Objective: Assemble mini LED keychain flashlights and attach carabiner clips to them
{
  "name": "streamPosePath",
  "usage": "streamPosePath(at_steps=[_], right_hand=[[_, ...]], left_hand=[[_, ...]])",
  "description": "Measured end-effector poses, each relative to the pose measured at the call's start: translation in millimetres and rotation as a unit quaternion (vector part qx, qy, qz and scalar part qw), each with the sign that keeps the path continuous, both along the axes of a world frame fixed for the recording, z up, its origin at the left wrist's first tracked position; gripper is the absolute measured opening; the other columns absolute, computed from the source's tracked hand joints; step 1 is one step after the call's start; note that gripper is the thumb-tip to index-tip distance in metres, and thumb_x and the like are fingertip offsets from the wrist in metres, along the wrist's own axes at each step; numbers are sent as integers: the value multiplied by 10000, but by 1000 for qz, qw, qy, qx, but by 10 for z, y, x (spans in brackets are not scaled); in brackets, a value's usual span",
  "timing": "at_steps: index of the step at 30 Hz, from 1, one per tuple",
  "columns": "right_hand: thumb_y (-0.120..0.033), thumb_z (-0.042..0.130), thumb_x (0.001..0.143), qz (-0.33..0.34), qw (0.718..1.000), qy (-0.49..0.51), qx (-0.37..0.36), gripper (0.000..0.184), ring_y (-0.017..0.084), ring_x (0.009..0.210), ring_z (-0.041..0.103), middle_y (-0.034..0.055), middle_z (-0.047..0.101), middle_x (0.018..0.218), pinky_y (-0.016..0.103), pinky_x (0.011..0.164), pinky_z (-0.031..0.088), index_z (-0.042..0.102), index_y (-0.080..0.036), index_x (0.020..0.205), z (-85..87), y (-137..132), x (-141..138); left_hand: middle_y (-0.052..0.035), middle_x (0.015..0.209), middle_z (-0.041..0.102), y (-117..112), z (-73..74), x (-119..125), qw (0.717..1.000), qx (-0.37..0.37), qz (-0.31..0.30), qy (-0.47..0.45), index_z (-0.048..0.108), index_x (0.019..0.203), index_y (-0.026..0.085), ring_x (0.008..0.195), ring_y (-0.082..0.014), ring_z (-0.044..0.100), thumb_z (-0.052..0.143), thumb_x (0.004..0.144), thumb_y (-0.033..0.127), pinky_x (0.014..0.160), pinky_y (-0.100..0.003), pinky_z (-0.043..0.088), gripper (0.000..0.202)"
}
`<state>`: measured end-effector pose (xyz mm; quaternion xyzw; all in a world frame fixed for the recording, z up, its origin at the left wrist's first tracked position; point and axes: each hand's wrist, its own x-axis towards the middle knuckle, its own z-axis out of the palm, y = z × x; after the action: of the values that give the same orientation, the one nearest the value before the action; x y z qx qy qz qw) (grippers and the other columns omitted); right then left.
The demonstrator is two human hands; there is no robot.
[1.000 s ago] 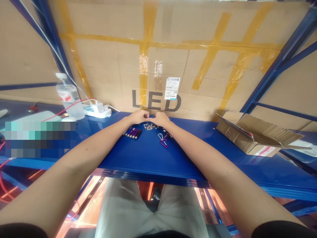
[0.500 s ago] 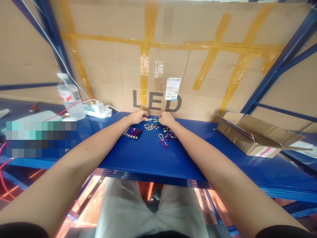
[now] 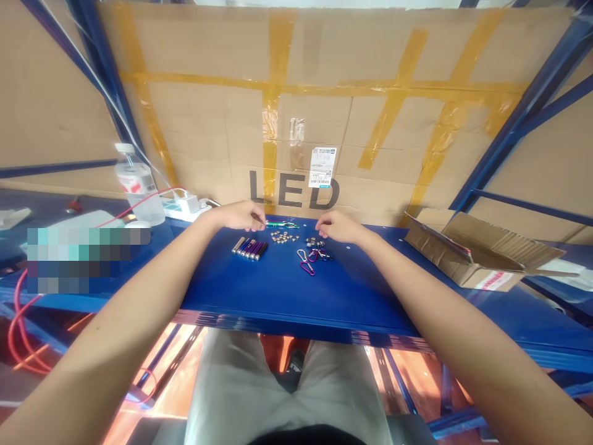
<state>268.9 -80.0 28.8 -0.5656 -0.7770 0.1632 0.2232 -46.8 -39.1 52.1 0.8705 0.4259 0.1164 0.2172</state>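
On the blue tabletop, a green metal tube with a carabiner [image 3: 281,225] lies lengthwise near the cardboard. My left hand [image 3: 245,216] is at its left end, fingers loosely bent; whether the fingertips touch it is hard to see. My right hand [image 3: 337,226] hovers to its right with bent fingers, nothing visible in them. Small gold-coloured metal pieces [image 3: 283,237] are scattered between my hands. A row of dark and silvery metal tubes [image 3: 250,248] lies nearer me on the left. Purple and silver carabiners [image 3: 306,264] and small dark metal parts [image 3: 315,243] sit below my right hand.
A large taped cardboard sheet [image 3: 222,136] marked LED stands behind the table. An open cardboard box [image 3: 482,259] sits at the right. At the left are a clear bottle [image 3: 136,185], a white power strip [image 3: 183,207] and a red cable [image 3: 18,321].
My hands have moved apart from the green tube, the left to the left and the right to the right. The tube and carabiner stay on the table, now in plain sight.
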Motion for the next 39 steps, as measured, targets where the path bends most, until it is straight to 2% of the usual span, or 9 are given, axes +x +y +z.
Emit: streamPosePath(at_steps=[6, 10, 21, 25, 28, 30, 33, 35, 39], right_hand=[[-149, 571, 864, 51, 995, -50, 73, 184, 207, 834, 683, 58, 769, 937, 290, 744, 497, 749, -191, 841, -23, -93, -204], [-141, 565, 865, 59, 993, -46, 89, 191, 213, 852, 681, 57, 767, 937, 300, 779, 496, 745, -194, 831, -34, -98, -182], [-145, 583, 862, 22, 994, -33, 99, 166, 218, 836, 675, 68, 762, 897, 306, 761, 487, 737, -172, 806, 0, -110, -140], [-178, 613, 865, 49, 994, 87, 44, 137, 205, 851, 687, 80, 764, 931, 309, 787, 525, 744, -154, 899, 95, -228, -186], [-214, 679, 859, 158, 959, 221, -83, 253, 188, 913, 706, 94, 763, 1047, 306, 816, 562, 706, -159, 1105, 144, -340, -278], [-210, 724, 845, 185, 943, 258, -103, 266, 180, 918, 709, 90, 766, 1028, 300, 813, 571, 685, -161, 1104, 128, -373, -359], [-140, 689, 873, 135, 948, 278, -74, 108, 165, 764, 708, 69, 753, 817, 284, 698, 570, 662, -144, 978, 52, -335, -442], [-85, 669, 873, 94, 955, 268, -83, 95, 168, 703, 705, 70, 741, 784, 286, 640, 566, 641, -140, 946, 3, -275, -439], [0, 674, 831, 16, 963, 252, -91, 180, 170, 645, 696, 72, 732, 765, 293, 604, 567, 609, -144, 916, -51, -159, -338]], left_hand=[[-9, 643, 699, -202, -161, 338, 998, 50, -10, 47, 728, 679, 210, 563, -157, 587, 747, 683, 403, 569, -283, 392, 194], [-11, 640, 697, -265, -152, 379, 998, 41, -4, 57, 693, 634, 213, 555, -168, 586, 785, 648, 407, 564, -296, 381, 215], [-4, 742, 741, -348, -162, 473, 996, -4, -37, 79, 780, 837, 241, 664, -190, 654, 778, 663, 328, 634, -293, 440, 196], [-31, 818, 748, -395, -139, 550, 995, -13, -66, -72, 773, 874, 201, 668, -154, 642, 718, 775, 309, 637, -281, 467, 157], [-45, 729, 701, -400, -167, 627, 968, -11, -49, -246, 723, 902, 155, 556, -110, 574, 721, 822, 326, 551, -261, 451, 188], [-46, 687, 680, -378, -216, 669, 946, -14, -40, -321, 685, 884, 141, 537, -107, 574, 756, 812, 345, 531, -254, 460, 227], [-50, 688, 677, -326, -289, 687, 937, -11, -39, -348, 658, 890, 138, 586, -132, 628, 765, 815, 399, 552, -260, 495, 292], [-54, 720, 685, -294, -310, 658, 944, 17, -25, -330, 652, 912, 141, 614, -138, 643, 696, 869, 443, 566, -259, 495, 308], [-58, 851, 733, -247, -293, 524, 981, 113, 1, -158, 698, 904, 165, 738, -157, 660, 616, 896, 378, 678, -281, 495, 228]])
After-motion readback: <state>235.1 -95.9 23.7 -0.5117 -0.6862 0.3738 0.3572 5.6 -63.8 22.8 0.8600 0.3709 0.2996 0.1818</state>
